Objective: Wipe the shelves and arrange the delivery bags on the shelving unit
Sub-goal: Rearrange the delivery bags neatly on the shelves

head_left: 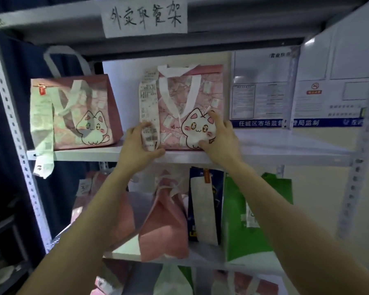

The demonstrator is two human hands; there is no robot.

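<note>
A pink delivery bag with a cartoon cat [179,103] stands upright in the middle of the upper shelf [285,155]. My left hand [136,145] grips its lower left corner, fingers over the long receipt stapled there. My right hand [219,137] presses on the lower right of its front, over the cat. A second pink cat bag [77,111] stands to the left on the same shelf, apart from the first, with a receipt hanging over the shelf edge.
The shelf below holds a pink bag [164,220], a dark blue bag [205,205] and a green bag [247,220]. More bags sit lower down. A handwritten paper sign [145,17] hangs on the top rail. Notices cover the wall [285,86] at right. Perforated metal uprights frame both sides.
</note>
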